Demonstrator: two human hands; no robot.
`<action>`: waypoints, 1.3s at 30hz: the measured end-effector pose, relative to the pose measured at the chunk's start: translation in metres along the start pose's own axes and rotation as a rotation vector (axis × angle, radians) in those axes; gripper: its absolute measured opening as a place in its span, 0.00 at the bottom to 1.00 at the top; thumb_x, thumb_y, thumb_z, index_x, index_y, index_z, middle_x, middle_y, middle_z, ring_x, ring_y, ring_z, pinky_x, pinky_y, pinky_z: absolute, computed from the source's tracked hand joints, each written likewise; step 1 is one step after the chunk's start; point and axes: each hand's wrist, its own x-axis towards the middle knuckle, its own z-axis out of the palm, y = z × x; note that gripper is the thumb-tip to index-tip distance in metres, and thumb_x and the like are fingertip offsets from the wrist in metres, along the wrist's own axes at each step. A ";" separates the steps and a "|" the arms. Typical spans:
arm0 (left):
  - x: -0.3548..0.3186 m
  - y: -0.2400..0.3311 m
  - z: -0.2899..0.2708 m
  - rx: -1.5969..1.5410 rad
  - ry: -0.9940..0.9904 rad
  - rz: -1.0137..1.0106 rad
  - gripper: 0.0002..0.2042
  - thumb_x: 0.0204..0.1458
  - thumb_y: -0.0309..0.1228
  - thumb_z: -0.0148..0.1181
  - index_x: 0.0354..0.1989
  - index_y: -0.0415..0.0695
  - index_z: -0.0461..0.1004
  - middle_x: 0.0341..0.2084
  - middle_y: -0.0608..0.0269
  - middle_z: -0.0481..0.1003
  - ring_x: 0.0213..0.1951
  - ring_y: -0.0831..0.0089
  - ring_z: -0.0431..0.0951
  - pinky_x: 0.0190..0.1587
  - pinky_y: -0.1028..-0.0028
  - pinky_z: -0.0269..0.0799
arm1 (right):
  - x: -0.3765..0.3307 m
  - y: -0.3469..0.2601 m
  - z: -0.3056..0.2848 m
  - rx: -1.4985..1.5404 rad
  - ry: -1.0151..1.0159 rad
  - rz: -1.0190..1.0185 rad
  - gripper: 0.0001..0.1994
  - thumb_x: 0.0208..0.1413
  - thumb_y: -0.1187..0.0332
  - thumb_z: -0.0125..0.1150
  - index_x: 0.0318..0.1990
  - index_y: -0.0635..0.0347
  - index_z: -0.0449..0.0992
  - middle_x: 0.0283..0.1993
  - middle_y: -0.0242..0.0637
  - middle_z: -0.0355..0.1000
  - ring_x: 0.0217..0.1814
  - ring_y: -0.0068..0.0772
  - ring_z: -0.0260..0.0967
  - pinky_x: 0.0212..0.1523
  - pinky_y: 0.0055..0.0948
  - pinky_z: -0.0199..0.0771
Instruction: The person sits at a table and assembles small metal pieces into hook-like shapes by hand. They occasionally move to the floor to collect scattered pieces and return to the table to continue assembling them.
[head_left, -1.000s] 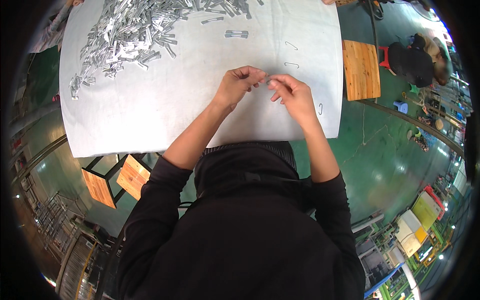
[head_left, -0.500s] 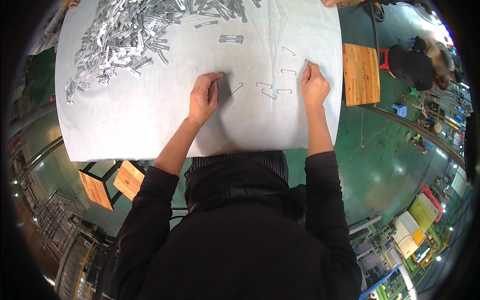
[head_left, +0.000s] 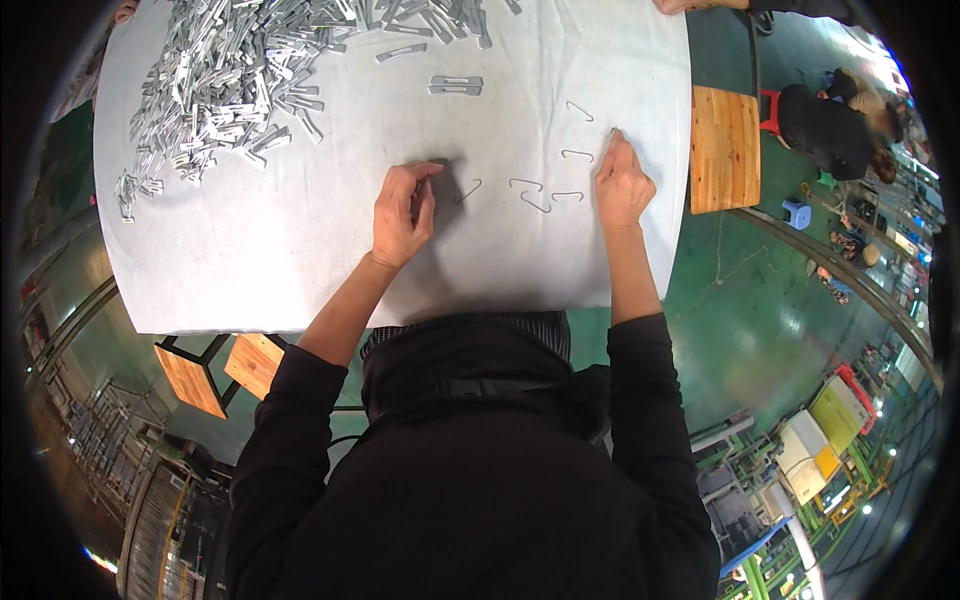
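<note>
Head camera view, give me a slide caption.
Bare left hand and bare right hand flank thin, hooked grey metal wires on a white tabletop, near a heap of silver metal pieces.

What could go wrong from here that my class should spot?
1. The left hand is close to one wire hook, so a small slip might knock it aside.
2. Three other hooks lie bunched between the hands; picking one up could shift or catch its neighbours.
3. The right hand is near the right edge of the white-covered table, so a small part brushed sideways there might drop off.
</note>
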 end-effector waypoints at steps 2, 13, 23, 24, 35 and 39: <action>0.000 0.001 -0.001 -0.018 -0.011 -0.031 0.11 0.48 0.16 0.50 0.40 0.41 0.71 0.36 0.59 0.72 0.29 0.70 0.70 0.31 0.77 0.65 | 0.001 0.000 0.000 -0.011 -0.006 -0.007 0.12 0.46 0.75 0.56 0.41 0.58 0.74 0.26 0.36 0.74 0.16 0.36 0.68 0.15 0.29 0.68; 0.002 0.002 0.004 -0.051 0.021 -0.055 0.10 0.48 0.19 0.50 0.39 0.40 0.72 0.31 0.59 0.72 0.28 0.70 0.70 0.29 0.73 0.67 | 0.005 0.000 -0.001 -0.151 -0.054 -0.032 0.11 0.47 0.74 0.56 0.40 0.59 0.75 0.22 0.35 0.72 0.13 0.35 0.66 0.13 0.31 0.66; 0.052 0.128 0.004 -1.102 -0.715 -0.858 0.12 0.57 0.38 0.52 0.35 0.43 0.75 0.25 0.70 0.72 0.28 0.80 0.71 0.32 0.79 0.67 | 0.013 -0.053 -0.120 0.669 0.046 -0.150 0.07 0.50 0.78 0.57 0.36 0.57 0.76 0.35 0.36 0.75 0.28 0.36 0.75 0.28 0.27 0.76; 0.049 0.132 0.004 -1.106 -0.711 -0.836 0.12 0.57 0.39 0.52 0.34 0.42 0.75 0.25 0.70 0.72 0.27 0.80 0.71 0.32 0.79 0.66 | 0.011 -0.055 -0.127 0.655 0.046 -0.179 0.07 0.50 0.78 0.57 0.37 0.58 0.76 0.37 0.37 0.75 0.31 0.36 0.75 0.30 0.27 0.76; 0.001 0.138 0.028 -0.848 -0.160 -0.478 0.14 0.57 0.40 0.53 0.32 0.41 0.75 0.22 0.67 0.74 0.25 0.79 0.71 0.30 0.80 0.66 | -0.007 -0.107 -0.151 1.293 -0.229 0.578 0.10 0.57 0.68 0.57 0.42 0.64 0.74 0.34 0.32 0.74 0.31 0.17 0.68 0.29 0.17 0.67; -0.003 0.135 0.032 -0.820 -0.133 -0.566 0.13 0.59 0.37 0.49 0.39 0.40 0.74 0.29 0.65 0.74 0.30 0.78 0.73 0.31 0.78 0.68 | 0.000 -0.096 -0.133 1.181 -0.218 0.647 0.09 0.59 0.66 0.52 0.40 0.64 0.72 0.29 0.33 0.74 0.24 0.19 0.68 0.25 0.18 0.66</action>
